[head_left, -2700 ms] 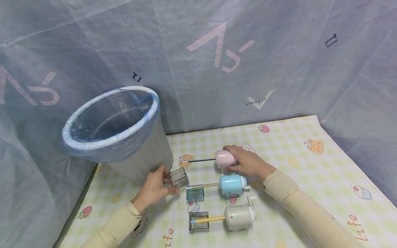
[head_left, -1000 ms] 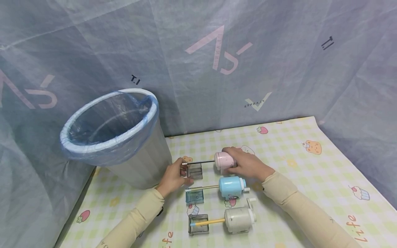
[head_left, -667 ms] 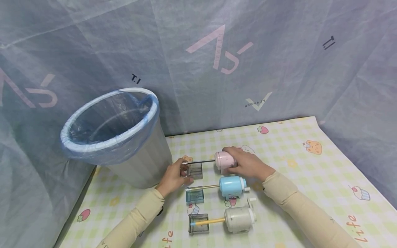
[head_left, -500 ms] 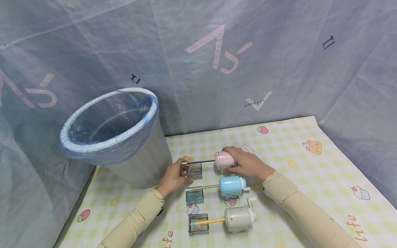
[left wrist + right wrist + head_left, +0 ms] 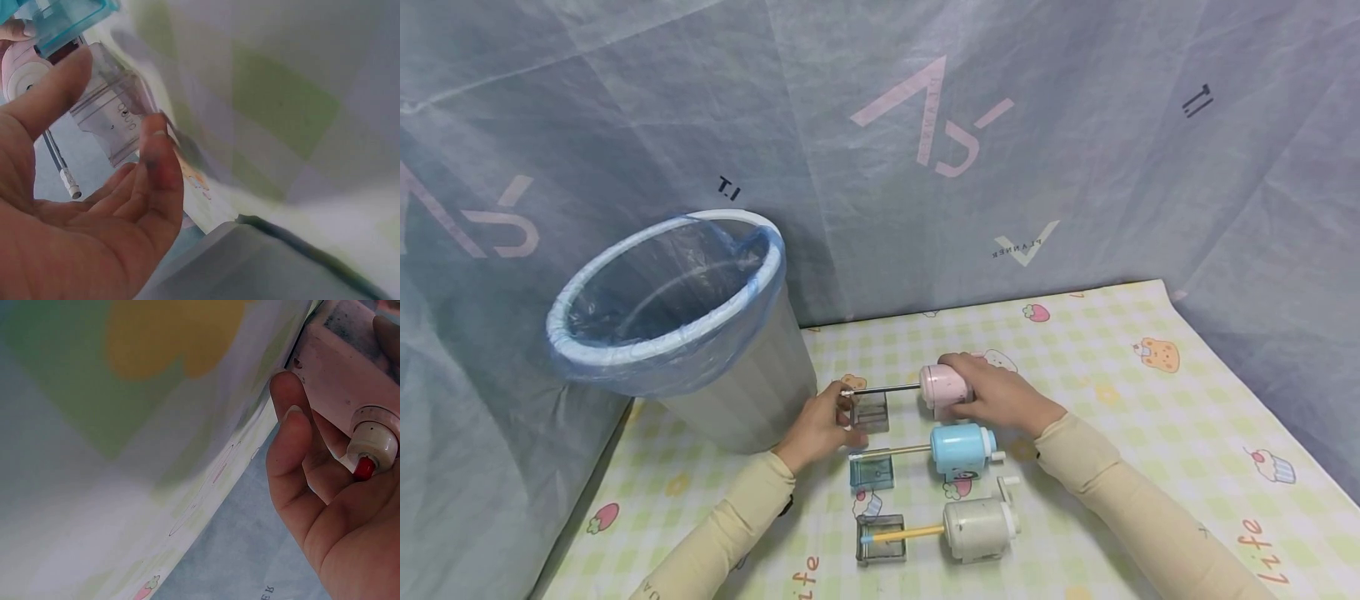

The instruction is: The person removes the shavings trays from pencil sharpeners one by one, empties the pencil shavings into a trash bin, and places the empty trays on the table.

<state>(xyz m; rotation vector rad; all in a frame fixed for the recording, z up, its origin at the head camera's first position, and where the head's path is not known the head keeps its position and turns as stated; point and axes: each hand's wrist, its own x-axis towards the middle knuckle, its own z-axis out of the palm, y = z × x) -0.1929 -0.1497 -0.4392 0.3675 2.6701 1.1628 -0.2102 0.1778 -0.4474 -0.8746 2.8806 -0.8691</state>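
My right hand grips a pink pencil sharpener lying on the mat, with a black pencil sticking out of it to the left. In the right wrist view its fingers curl round the pink sharpener beside its crank knob. My left hand pinches a clear shavings drawer that sits on the mat under the pencil. The left wrist view has the thumb and fingers on either side of the clear drawer.
A lined waste bin stands left of my left hand. Nearer me lie a blue sharpener with its blue drawer, and a grey sharpener with a yellow pencil and drawer. Grey sheeting rings the checked mat.
My left hand carried the clear drawer from beside the bin to under the black pencil; over the last second it has stayed there. The right hand has kept its grip.
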